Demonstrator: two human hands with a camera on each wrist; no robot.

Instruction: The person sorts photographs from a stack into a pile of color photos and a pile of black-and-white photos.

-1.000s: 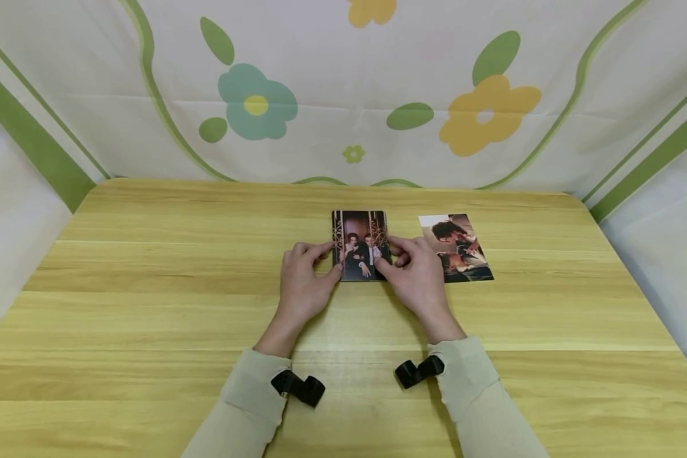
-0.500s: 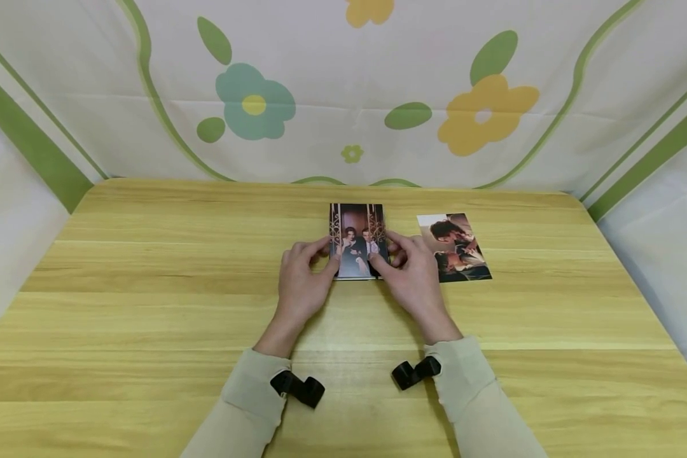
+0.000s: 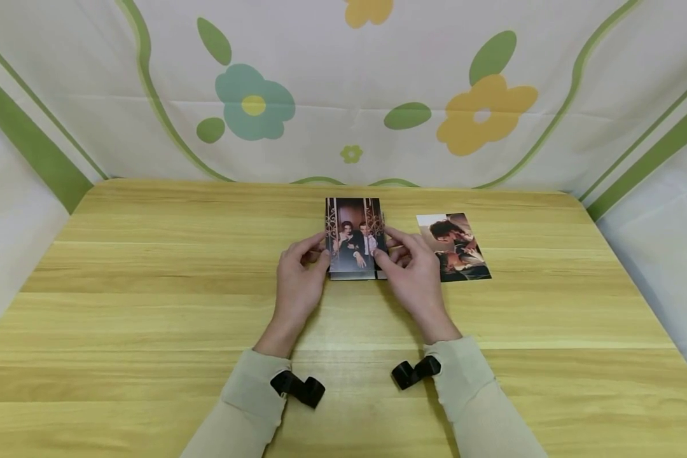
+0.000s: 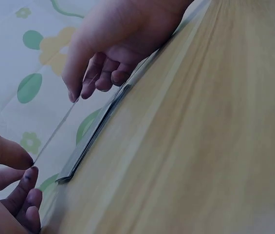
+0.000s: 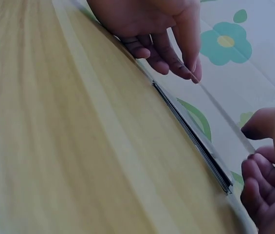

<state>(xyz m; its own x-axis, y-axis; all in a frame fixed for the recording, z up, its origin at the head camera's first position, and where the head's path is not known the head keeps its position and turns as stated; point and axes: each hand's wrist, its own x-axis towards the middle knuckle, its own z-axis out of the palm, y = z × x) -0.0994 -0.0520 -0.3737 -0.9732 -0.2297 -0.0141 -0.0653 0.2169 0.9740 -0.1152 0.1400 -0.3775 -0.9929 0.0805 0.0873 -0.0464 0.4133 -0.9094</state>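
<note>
Both hands hold one photo card [image 3: 352, 222], a picture of two people behind an ornate gate, by its side edges. My left hand [image 3: 299, 277] pinches its left edge between thumb and fingers, and my right hand [image 3: 416, 273] pinches the right edge. Beneath it a stack of cards [image 3: 352, 276] lies on the table, its near edge showing below the held card. In the left wrist view the held card [image 4: 55, 130] appears edge-on, raised above the stack [image 4: 93, 136]. The right wrist view shows the same gap between card [image 5: 222, 112] and stack [image 5: 191, 134].
Just right of my right hand, another photo [image 3: 460, 245] of two people lies flat on the wooden table [image 3: 166, 305], partly covered by the hand. A white cloth [image 3: 332, 76] with printed flowers hangs behind the table's far edge.
The top card has come up off the stack and shifted away and slightly left, so the stack's near edge shows. Both hands moved slightly with it. The other photo stayed put.
</note>
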